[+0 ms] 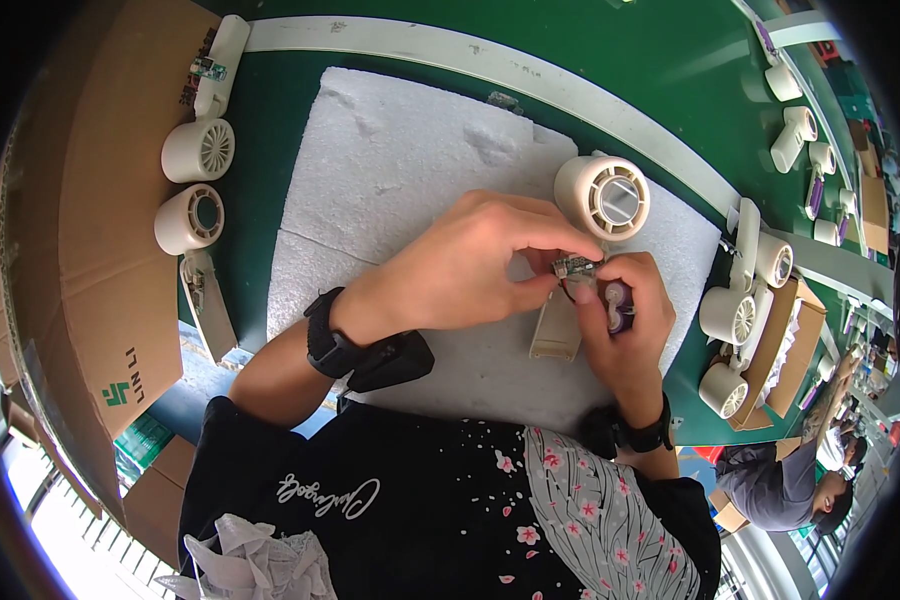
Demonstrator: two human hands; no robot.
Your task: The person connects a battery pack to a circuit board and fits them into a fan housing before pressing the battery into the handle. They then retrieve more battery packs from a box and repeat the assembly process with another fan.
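Note:
A small circuit board (574,267) is pinched between the thumb and fingers of my left hand (470,262). My right hand (632,325) is closed around a purple battery (619,306), with its fingertips close against the board. A thin dark wire shows by the board, though where its ends go is hidden. Just beyond my hands lies a cream handheld fan (602,196), its round head toward the far side and its open handle (555,332) partly under my right hand. It rests on a white foam sheet (400,160).
At the left, fan parts (198,150) stand beside a large cardboard box (100,230). More fans (735,315) and an open carton (778,365) crowd the right. A pale rail (450,50) crosses the green bench (610,60). Another person (780,485) is at the far right.

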